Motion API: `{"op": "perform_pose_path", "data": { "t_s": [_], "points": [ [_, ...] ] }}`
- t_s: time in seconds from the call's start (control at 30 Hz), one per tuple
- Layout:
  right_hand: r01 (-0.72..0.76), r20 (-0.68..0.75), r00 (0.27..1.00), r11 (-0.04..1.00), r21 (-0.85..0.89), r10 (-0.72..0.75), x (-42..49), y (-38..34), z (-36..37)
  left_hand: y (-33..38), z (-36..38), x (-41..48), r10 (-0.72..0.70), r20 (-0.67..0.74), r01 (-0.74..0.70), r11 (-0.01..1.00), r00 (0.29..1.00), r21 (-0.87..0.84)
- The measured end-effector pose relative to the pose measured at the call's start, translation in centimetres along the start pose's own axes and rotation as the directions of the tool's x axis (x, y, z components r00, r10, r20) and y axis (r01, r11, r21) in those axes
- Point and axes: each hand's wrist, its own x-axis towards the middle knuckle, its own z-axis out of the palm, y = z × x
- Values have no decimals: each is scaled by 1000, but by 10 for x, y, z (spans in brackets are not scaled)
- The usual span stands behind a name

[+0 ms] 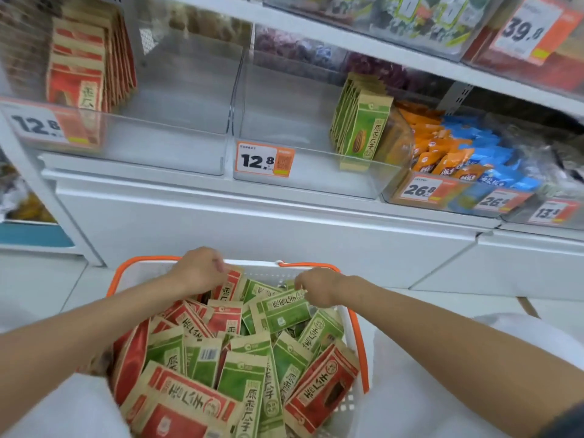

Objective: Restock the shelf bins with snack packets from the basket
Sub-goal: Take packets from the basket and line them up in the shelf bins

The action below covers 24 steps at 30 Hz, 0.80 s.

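Observation:
A white basket [354, 324] with orange handles sits low in front of me, piled with several red and green snack packets. At its far edge my left hand [199, 270] grips a red packet [229, 287] by its top. My right hand [316, 287] pinches a green packet [284, 309] by its upper corner. On the shelf above, a clear left bin [164, 147] holds a row of red packets [85, 67] at its left end. The middle bin [303, 172] holds a few upright green packets [360, 121] at its right end.
Price tags reading 12.8 [265, 159] hang on the bin fronts. To the right, a bin [420, 197] holds orange and blue packets [458, 153]. A higher shelf [379, 42] carries more goods. A white cabinet base [252, 229] stands between the basket and the bins.

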Motion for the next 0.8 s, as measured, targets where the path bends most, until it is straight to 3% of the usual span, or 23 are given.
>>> {"op": "perform_pose_path", "data": {
  "t_s": [0.1, 0.53, 0.7, 0.8],
  "points": [
    [-38, 100, 994, 997, -67, 45, -2, 9, 23, -9, 10, 2, -36, 56, 37, 999, 998, -3],
    [-52, 116, 990, 962, -269, 86, 10, 29, 77, 10, 31, -3, -38, 169, 61, 989, 985, -134],
    [-126, 26, 991, 986, -107, 130, 14, 25, 68, 15, 34, -2, -17, 213, 57, 982, 977, -182],
    [-93, 5, 996, 995, 27, 92, 19, 30, 63, 17, 33, 0, -13, 210, 58, 976, 978, -209]
  ]
}}
